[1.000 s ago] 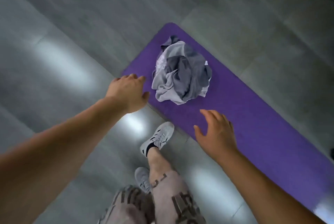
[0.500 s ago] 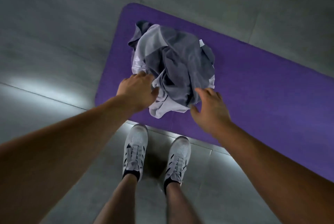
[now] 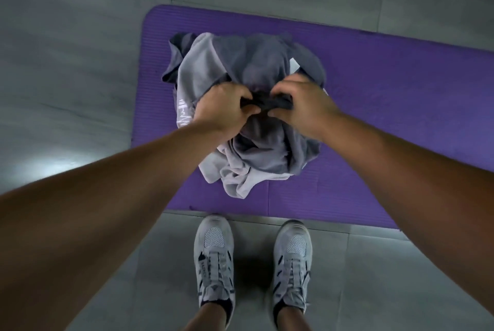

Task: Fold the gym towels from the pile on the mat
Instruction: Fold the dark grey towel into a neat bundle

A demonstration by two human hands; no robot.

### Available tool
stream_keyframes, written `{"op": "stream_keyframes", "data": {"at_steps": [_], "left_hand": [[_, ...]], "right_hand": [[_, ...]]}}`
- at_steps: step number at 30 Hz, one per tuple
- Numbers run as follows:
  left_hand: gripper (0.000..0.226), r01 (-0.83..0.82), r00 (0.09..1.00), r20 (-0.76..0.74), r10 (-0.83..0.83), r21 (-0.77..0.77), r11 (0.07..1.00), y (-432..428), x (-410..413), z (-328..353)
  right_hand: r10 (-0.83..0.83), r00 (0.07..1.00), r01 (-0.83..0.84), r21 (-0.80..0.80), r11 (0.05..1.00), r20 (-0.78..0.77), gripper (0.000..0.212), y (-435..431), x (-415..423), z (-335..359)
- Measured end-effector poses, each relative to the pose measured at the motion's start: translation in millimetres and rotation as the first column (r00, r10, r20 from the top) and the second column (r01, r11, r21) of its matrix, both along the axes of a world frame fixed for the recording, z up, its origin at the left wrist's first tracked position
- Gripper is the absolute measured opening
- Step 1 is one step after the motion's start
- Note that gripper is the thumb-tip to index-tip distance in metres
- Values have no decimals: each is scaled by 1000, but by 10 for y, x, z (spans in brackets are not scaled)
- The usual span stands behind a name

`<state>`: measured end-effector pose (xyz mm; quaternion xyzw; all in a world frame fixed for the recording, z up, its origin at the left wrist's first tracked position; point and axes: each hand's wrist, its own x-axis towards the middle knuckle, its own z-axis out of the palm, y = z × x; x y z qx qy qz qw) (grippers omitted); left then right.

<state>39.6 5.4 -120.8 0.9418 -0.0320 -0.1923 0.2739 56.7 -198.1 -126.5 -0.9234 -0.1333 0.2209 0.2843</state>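
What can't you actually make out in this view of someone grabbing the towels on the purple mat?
Head view:
- Number of towels in the pile: overlapping folds hide it.
- Fingertips of the left hand and right hand: buried in the dark towel they grip.
- The mat: its right end is cut by the frame edge.
- Print on the pale towel: too small to read.

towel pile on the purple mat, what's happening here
A person in grey shoes stands at the near edge of the mat, bent over the pile of crumpled grey towels. The left hand and right hand both grip a bunched dark grey towel on top of the heap. No folded towel shows anywhere in view.
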Motion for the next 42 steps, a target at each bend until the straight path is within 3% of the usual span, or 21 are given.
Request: {"op": "stream_keyframes", "data": {"at_steps": [3, 9, 11, 15, 23, 33, 39, 42], "left_hand": [[15, -98, 995, -33, 94, -152, 984, -7, -135, 313], [13, -138, 988, 16, 155, -368, 920, -290, -546, 1408], [13, -104, 994, -21, 104, -387, 916, -449, -676, 1827], [15, 11, 999, 44, 7, -389, 921, -850, -837, 2506], [20, 81, 996, 64, -60, -411, 908, -2508, -883, 3119], [21, 31, 999, 53, -15, -305, 952, -5154, -986, 2524], [19, -2, 1000, 26, 9, -228, 974, -6141, -995, 1329], [18, 20, 998, -48, -30, -182, 983, -6421, -976, 551]], "right_hand": [[-87, 995, 84, 62, 995, 39, 26, -45, -181, 335], [-234, 969, 224, 124, 967, 73, 26, -319, -710, 1568], [-260, 964, 252, 115, 961, 58, 32, -484, -882, 1977], [-291, 953, 281, 112, 953, 88, 41, -979, -1161, 2676], [-392, 897, 381, 94, 920, 204, 29, -2528, -1470, 3299], [-384, 878, 372, 98, 923, 287, 30, -5223, -1633, 2520], [-370, 903, 400, -111, 910, 218, 31, -6491, -1704, 1471], [-271, 945, 309, -232, 922, 182, 36, -6813, -1709, 693]]}}
